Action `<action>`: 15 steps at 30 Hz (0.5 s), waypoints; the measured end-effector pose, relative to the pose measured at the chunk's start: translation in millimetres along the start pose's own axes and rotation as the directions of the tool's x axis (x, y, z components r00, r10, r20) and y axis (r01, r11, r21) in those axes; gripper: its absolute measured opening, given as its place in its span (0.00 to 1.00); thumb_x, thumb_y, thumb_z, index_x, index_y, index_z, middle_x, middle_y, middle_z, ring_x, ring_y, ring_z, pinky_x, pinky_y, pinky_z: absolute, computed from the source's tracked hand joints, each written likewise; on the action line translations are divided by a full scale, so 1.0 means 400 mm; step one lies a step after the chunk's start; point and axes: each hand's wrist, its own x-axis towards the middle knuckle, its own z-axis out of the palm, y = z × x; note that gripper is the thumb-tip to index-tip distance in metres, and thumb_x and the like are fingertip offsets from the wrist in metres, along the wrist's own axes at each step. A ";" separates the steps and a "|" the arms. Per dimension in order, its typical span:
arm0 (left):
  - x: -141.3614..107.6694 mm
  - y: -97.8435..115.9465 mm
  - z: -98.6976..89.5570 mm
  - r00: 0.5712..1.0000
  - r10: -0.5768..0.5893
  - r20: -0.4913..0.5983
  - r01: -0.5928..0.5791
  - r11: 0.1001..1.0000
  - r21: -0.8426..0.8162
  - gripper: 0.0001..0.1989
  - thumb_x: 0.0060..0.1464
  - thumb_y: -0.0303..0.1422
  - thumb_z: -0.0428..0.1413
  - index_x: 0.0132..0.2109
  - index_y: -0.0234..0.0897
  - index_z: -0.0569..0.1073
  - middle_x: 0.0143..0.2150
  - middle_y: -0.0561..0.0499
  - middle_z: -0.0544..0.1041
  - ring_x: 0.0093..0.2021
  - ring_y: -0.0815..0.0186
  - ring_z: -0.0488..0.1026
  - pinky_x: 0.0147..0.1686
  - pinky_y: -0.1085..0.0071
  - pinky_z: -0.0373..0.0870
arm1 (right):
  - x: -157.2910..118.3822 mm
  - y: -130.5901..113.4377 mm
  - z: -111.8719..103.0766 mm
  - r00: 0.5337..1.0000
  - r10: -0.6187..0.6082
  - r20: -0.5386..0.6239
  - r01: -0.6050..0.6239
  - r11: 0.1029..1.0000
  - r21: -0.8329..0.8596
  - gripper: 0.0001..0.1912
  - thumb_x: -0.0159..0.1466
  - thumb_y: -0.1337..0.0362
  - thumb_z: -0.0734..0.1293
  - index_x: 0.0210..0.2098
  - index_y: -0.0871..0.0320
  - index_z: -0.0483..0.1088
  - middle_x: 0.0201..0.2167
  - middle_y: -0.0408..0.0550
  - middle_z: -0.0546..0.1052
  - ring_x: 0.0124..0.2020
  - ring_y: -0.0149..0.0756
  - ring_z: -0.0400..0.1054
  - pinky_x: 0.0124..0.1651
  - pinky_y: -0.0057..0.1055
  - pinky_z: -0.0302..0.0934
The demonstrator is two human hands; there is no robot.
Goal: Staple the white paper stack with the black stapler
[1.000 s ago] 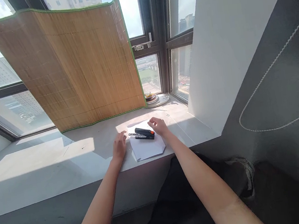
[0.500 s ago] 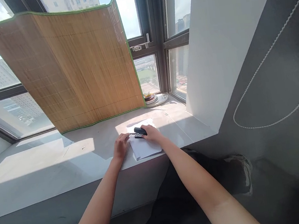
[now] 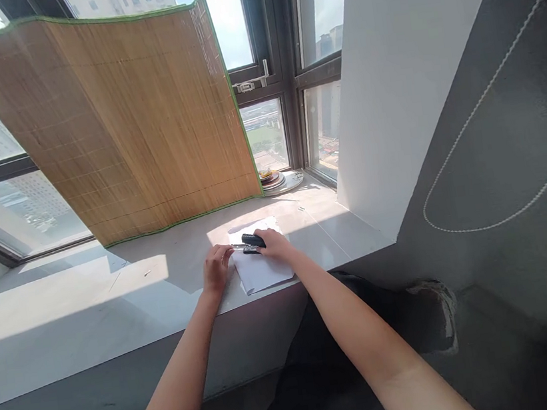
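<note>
A black stapler (image 3: 252, 240) lies over white paper sheets (image 3: 265, 273) on the windowsill, its jaws apart and a thin silvery metal part reaching out to the left. My right hand (image 3: 275, 244) is closed around its right end. At the other side, the fingertips of my left hand (image 3: 217, 266) pinch the tip of the silvery part. Whether a small piece sits between those fingertips is too fine to make out. The sheets lie under the stapler and partly under my right hand.
A bamboo mat (image 3: 141, 121) with green edging leans against the windows behind. Stacked plates (image 3: 278, 183) stand in the window corner. Small bits (image 3: 147, 273) lie on the white sill (image 3: 92, 323). A beaded cord (image 3: 478, 229) hangs at the right.
The whole view has shifted slightly, so everything appears a little further left. Both hands keep nearly the same hold on the stapler.
</note>
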 end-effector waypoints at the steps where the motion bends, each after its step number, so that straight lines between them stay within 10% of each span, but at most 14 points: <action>1: 0.001 0.000 0.000 1.000 0.008 -0.006 -0.008 1.000 -0.007 0.08 0.67 0.32 0.55 0.44 0.40 0.80 0.46 0.44 0.82 0.49 0.53 0.78 0.51 0.60 0.73 | 0.000 0.000 0.000 1.000 0.002 -0.001 -0.002 1.000 0.000 0.15 0.62 0.65 0.71 0.49 0.54 0.73 0.42 0.51 0.79 0.41 0.43 0.71 0.36 0.31 0.56; 15: -0.004 0.010 -0.014 1.000 0.006 -0.002 -0.006 1.000 -0.021 0.04 0.65 0.30 0.58 0.40 0.42 0.77 0.45 0.48 0.84 0.52 0.53 0.78 0.56 0.58 0.67 | 0.005 -0.009 0.005 0.997 0.024 -0.068 -0.012 0.985 0.170 0.13 0.58 0.67 0.74 0.43 0.52 0.78 0.39 0.44 0.82 0.40 0.41 0.73 0.39 0.30 0.61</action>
